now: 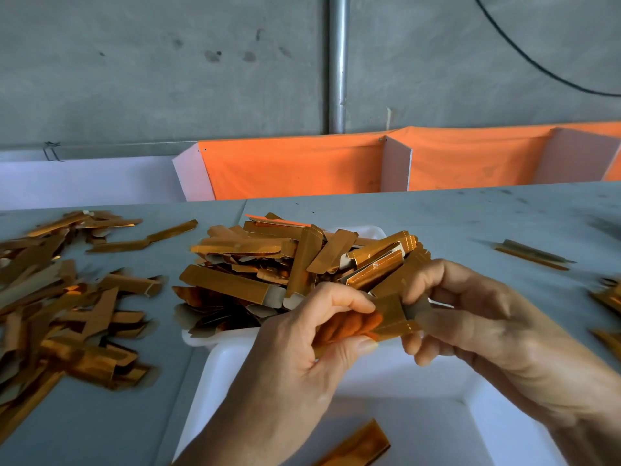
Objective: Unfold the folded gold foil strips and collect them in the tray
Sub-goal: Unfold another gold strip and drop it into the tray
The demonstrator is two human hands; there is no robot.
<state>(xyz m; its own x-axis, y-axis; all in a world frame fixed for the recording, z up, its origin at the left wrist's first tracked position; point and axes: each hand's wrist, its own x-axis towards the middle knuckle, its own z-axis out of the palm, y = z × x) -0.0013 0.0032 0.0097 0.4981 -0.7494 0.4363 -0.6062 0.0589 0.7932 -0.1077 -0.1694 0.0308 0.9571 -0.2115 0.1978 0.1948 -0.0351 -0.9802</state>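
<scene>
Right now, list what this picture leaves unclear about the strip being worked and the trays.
- Held strip, head view: the left hand and right hand cover its ends, so how far it is unfolded is unclear.
- Near tray: the bottom edge and both arms cut it off; its contents are partly hidden.
- Far tray: buried under heaped strips.
- Left pile: blurred, folded state unreadable.
</scene>
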